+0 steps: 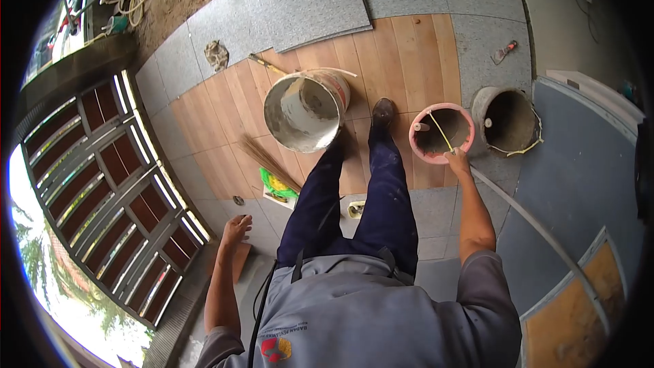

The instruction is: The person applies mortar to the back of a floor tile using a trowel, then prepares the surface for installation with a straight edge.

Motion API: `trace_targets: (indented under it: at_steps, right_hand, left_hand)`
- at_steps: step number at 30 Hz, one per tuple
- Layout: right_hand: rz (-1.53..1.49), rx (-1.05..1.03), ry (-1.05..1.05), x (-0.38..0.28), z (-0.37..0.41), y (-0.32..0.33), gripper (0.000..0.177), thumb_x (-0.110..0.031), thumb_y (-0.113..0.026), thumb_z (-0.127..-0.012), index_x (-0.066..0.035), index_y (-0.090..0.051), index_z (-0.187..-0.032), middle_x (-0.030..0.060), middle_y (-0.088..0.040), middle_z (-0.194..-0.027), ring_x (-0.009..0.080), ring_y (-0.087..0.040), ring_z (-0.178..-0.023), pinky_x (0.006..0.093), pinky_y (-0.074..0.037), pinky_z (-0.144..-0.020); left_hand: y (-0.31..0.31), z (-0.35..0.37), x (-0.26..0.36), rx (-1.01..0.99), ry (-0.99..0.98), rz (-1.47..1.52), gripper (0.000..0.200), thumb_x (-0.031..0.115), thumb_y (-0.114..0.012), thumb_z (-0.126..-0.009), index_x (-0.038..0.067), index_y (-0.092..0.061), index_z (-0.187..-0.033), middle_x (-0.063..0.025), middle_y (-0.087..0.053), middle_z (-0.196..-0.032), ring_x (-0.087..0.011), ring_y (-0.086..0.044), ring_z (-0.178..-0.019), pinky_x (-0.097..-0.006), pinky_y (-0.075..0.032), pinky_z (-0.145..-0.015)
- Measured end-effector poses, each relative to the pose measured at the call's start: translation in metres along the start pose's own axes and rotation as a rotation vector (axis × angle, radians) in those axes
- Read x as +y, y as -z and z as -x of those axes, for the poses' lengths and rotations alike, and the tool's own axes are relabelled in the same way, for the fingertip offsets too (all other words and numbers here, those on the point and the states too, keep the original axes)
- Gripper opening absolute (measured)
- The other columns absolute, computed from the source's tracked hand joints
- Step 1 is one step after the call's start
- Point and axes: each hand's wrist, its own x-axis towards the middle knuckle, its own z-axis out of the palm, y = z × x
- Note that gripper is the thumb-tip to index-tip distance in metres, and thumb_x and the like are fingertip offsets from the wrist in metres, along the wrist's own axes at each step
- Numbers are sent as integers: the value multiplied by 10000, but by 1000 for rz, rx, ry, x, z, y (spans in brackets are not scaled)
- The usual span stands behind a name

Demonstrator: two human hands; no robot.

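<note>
My right hand (458, 160) is closed at the near rim of a pink bucket (415, 144), on its thin yellowish handle (441, 131). The handle stretches across the bucket's mouth, and the inside looks dark. My left hand (236, 227) hangs free at my left side with loosely bent fingers and nothing in it. Close to that hand are a stick broom (269, 161) and a green and yellow plastic bag (276, 182). A large mortar-stained bucket (289, 112) lies tilted in front of my left leg, its mouth toward me.
A grey bucket (481, 112) stands right of the pink one. Stacked grey tiles (313, 10) lie ahead on the wood-look floor (402, 48). A trowel (504, 52) rests at the upper right. A slatted gate (116, 163) borders the left, and a blue-grey board (565, 163) the right.
</note>
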Motion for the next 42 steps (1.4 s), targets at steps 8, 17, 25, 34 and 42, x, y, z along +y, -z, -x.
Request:
trace_targets:
  at_steps: [8, 17, 25, 34, 42]
  right_hand:
    - [131, -28, 66, 10, -56, -1, 411, -339, -617, -791, 39, -646, -951, 314, -652, -936, 480, -636, -934, 517, -497, -815]
    - [299, 58, -10, 17, -59, 11, 337, -227, -641, -767, 31, -651, -984, 287, -672, -961, 460, -647, -957, 518, -502, -844]
    - [306, 324, 74, -129, 26, 4, 349, -213, -597, -822, 38, -651, -1058, 272, -657, -1047, 426, -626, -1031, 469, -476, -925]
    - [263, 127, 376, -331, -159, -38, 317, -302, -591, -890, -15, -701, -972, 256, -683, -970, 419, -660, -953, 448, -512, -815]
    - [332, 137, 510, -409, -344, -96, 351, -354, -619, -879, -38, -714, -998, 218, -702, -908, 371, -685, -866, 421, -516, -772]
  left_hand:
    - [-16, -11, 0, -11, 46, 5, 449, 412, -617, -957, 24, -646, -1182, -87, -681, -1063, -196, -651, -948, -348, -528, -768]
    - [12, -126, -7, 80, -293, -243, 417, 358, -620, -930, -29, -682, -1073, -196, -690, -851, -275, -686, -854, -365, -523, -770]
    - [92, -299, 95, 173, -727, -203, 388, 337, -584, -919, -25, -688, -1010, -255, -684, -976, -385, -675, -942, -433, -512, -798]
    - [22, -524, 232, 131, -616, -104, 423, 393, -624, -894, -12, -699, -992, -150, -661, -833, -264, -622, -754, -389, -488, -660]
    - [-72, -686, 295, -36, -186, -64, 542, 555, -621, -884, 21, -703, -927, -126, -701, -865, -266, -664, -763, -436, -538, -659]
